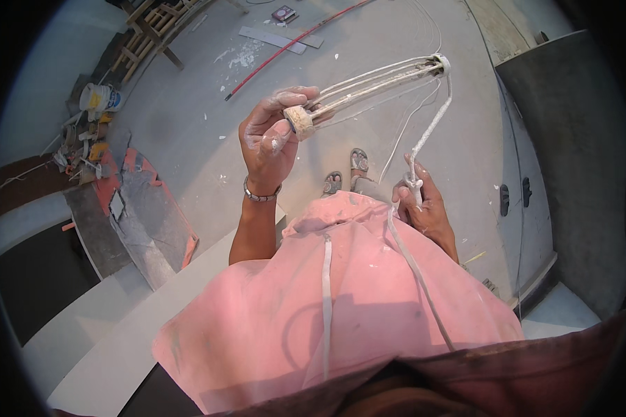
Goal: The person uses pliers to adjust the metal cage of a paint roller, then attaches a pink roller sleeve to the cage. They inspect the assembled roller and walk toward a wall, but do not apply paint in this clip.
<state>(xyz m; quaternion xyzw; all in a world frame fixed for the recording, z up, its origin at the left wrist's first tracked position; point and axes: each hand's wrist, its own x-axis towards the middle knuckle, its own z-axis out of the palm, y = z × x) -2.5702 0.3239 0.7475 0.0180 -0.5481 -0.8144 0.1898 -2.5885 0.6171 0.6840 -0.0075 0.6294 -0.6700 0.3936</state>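
A bare paint roller frame (368,93), its wires, caps and bent rod crusted with white paint, is held out in front of me. My left hand (263,142), dusted white and wearing a metal bracelet at the wrist, has its thumb and fingers closed round the near end cap (299,122). From the far end cap (444,64) the rod (435,121) bends down to my right hand (428,212). That hand is wrapped round its lower end, where the fingers partly hide the handle. Over my lap lies a pink cloth or apron (368,278) with pale strings.
A red pole (292,46) and flat strips (271,39) lie on the paint-spattered floor. Left stand a white bucket (100,98) and wooden ladder-like frames (153,31). A grey and orange sheet (149,215) is nearby. Dark slippers (504,199) and a grey panel (570,153) are right.
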